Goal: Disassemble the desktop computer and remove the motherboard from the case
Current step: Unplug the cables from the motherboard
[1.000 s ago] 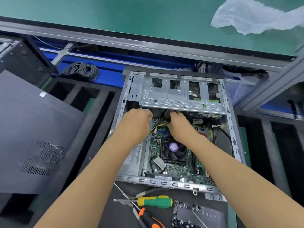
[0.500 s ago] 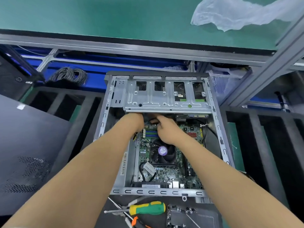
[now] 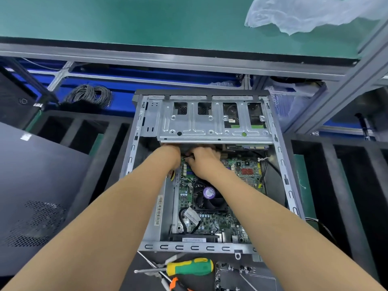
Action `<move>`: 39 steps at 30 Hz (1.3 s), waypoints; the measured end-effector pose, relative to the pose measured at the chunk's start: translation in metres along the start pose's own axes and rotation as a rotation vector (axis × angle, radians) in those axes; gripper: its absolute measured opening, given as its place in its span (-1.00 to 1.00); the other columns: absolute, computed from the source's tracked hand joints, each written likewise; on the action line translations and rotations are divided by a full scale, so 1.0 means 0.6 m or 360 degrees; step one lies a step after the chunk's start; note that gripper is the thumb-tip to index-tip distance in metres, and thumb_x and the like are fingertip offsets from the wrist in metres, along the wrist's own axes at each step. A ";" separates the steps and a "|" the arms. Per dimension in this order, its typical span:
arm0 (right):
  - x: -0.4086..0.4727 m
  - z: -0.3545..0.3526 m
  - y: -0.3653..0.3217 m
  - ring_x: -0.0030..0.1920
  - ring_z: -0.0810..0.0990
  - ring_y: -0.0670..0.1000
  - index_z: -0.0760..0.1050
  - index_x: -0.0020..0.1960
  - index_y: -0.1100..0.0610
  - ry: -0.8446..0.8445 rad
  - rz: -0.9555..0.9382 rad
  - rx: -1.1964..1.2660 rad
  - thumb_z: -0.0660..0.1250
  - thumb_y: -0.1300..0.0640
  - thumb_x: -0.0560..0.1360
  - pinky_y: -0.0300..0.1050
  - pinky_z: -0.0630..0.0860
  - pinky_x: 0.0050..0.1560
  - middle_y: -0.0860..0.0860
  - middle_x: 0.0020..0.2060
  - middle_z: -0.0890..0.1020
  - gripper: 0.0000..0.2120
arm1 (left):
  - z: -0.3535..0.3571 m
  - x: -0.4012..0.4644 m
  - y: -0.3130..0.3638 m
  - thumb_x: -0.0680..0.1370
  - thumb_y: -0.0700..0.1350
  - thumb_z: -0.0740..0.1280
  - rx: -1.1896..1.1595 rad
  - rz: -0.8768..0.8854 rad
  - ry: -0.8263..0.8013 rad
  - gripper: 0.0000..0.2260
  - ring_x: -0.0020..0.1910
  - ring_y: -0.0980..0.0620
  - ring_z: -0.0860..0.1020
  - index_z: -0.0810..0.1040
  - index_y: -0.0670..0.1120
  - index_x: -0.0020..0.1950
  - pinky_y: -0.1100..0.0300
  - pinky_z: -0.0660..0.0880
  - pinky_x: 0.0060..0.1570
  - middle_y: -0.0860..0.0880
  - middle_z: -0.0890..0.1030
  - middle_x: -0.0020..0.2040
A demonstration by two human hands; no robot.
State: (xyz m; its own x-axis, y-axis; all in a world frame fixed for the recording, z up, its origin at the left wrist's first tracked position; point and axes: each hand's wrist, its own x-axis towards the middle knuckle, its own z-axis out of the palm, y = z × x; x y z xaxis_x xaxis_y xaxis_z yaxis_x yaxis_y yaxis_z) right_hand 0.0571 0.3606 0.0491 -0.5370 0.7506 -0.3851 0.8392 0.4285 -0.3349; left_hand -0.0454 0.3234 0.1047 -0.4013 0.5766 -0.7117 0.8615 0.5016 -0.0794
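Dark foam-slotted counter (image 3: 346, 185), teal upper shelf at 12 o'clock. Nearest, 6 o'clock: green-yellow screwdriver (image 3: 189, 267), laid within reach. Centre: open case (image 3: 134, 156), lying flat for access; motherboard (image 3: 243, 175) still seated inside. Beyond, under drive cage (image 3: 210, 127): left hand (image 3: 170, 152), right hand (image 3: 203, 162), likely freeing cables. Fingers hidden; grip cannot be told.

Both your forearms reach forward and converge toward the metal drive tray (image 3: 214, 128). Your left hand (image 3: 171, 153) sits just under its near edge, fingers hidden beneath it. Your right hand (image 3: 204, 161) lies just beside it, knuckles up, fingers curled down; what they grip is hidden.
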 end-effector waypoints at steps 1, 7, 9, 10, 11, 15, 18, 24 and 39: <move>0.004 0.001 -0.002 0.21 0.48 0.24 0.53 0.19 0.10 -0.0013 0.0047 -0.0031 0.19 -0.09 0.61 0.09 0.30 0.23 0.19 0.15 0.58 -0.67 | -0.002 0.002 -0.006 0.52 -0.33 0.32 0.0016 0.0056 -0.0031 -0.80 -0.33 0.03 0.47 0.44 -0.22 -0.30 0.16 0.49 -0.23 -0.04 0.47 -0.30; 0.016 0.001 -0.017 0.24 0.51 0.19 0.50 0.23 0.07 -0.0116 0.0080 -0.0206 0.11 -0.10 0.61 0.30 0.00 0.43 0.13 0.16 0.60 -0.65 | -0.010 -0.027 -0.038 0.57 -0.24 0.20 -0.0220 0.0316 0.0062 -0.83 -0.21 -0.08 0.51 0.46 -0.20 -0.22 0.05 0.52 -0.14 -0.11 0.55 -0.20; 0.018 0.000 -0.017 0.24 0.50 0.18 0.49 0.21 0.06 -0.0184 0.0068 -0.0212 0.08 -0.04 0.61 0.32 -0.05 0.43 0.11 0.16 0.59 -0.68 | -0.009 -0.042 -0.047 0.62 -0.16 0.16 -0.0297 0.0375 0.0087 -0.72 -0.25 -0.05 0.49 0.46 -0.14 -0.27 0.08 0.47 -0.16 -0.11 0.54 -0.22; 0.018 -0.001 -0.016 0.24 0.50 0.18 0.49 0.18 0.05 -0.0217 0.0065 -0.0188 0.06 -0.03 0.61 0.32 -0.05 0.42 0.11 0.15 0.59 -0.69 | -0.004 -0.049 -0.054 0.65 -0.09 0.14 -0.0348 0.0415 0.0096 -0.70 -0.24 -0.05 0.49 0.46 -0.13 -0.25 0.10 0.45 -0.16 -0.09 0.54 -0.23; 0.019 -0.002 -0.014 0.23 0.50 0.18 0.49 0.14 0.05 -0.0237 0.0065 -0.0159 0.05 -0.04 0.60 0.32 -0.04 0.42 0.11 0.13 0.59 -0.69 | 0.001 -0.057 -0.061 0.66 -0.04 0.14 -0.0421 0.0431 0.0146 -0.68 -0.22 -0.06 0.51 0.48 -0.14 -0.22 0.11 0.44 -0.17 -0.09 0.55 -0.22; 0.020 -0.002 -0.018 0.21 0.50 0.15 0.45 0.06 0.05 -0.0224 0.0047 -0.0113 0.00 -0.08 0.61 0.30 0.01 0.39 0.10 0.07 0.57 -0.69 | 0.030 -0.079 -0.069 0.65 0.02 0.13 -0.0663 0.0334 0.0565 -0.71 -0.09 -0.21 0.55 0.53 -0.11 -0.10 0.02 0.50 -0.05 -0.13 0.59 -0.11; 0.023 -0.003 -0.029 0.19 0.52 0.11 0.48 0.11 0.06 -0.0289 0.0078 -0.0162 0.00 -0.07 0.60 0.26 0.05 0.39 0.07 0.07 0.58 -0.66 | 0.050 -0.079 -0.058 0.64 0.02 0.09 -0.0588 0.0220 0.0819 -0.72 -0.08 -0.22 0.52 0.55 -0.06 0.06 -0.02 0.48 -0.01 -0.13 0.58 -0.02; 0.030 -0.010 -0.054 0.23 0.47 0.13 0.38 0.01 0.07 -0.0409 0.0076 -0.0344 0.14 0.08 0.53 0.20 0.16 0.35 0.06 0.05 0.53 -0.89 | 0.071 -0.069 -0.056 0.63 0.01 0.06 -0.0597 0.0191 0.1133 -0.75 -0.36 -0.10 0.35 0.40 -0.05 -0.16 0.08 0.27 -0.28 0.00 0.36 -0.34; 0.015 0.010 -0.063 0.33 0.34 0.25 0.48 0.09 0.11 -0.0246 0.0161 -0.0227 0.22 0.22 0.50 0.34 0.04 0.37 0.14 0.18 0.52 -0.81 | 0.070 -0.067 -0.057 0.61 -0.01 0.06 -0.0614 0.0199 0.1151 -0.75 -0.46 0.01 0.30 0.39 -0.05 -0.18 0.09 0.24 -0.33 0.01 0.35 -0.37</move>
State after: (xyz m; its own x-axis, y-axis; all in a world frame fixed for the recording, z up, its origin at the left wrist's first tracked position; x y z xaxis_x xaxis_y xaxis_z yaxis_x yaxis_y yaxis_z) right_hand 0.0199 0.3481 0.0531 -0.4474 0.7121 -0.5410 0.8871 0.4301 -0.1675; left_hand -0.0454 0.2560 0.1068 -0.5244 0.8491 -0.0641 0.7985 0.5165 0.3091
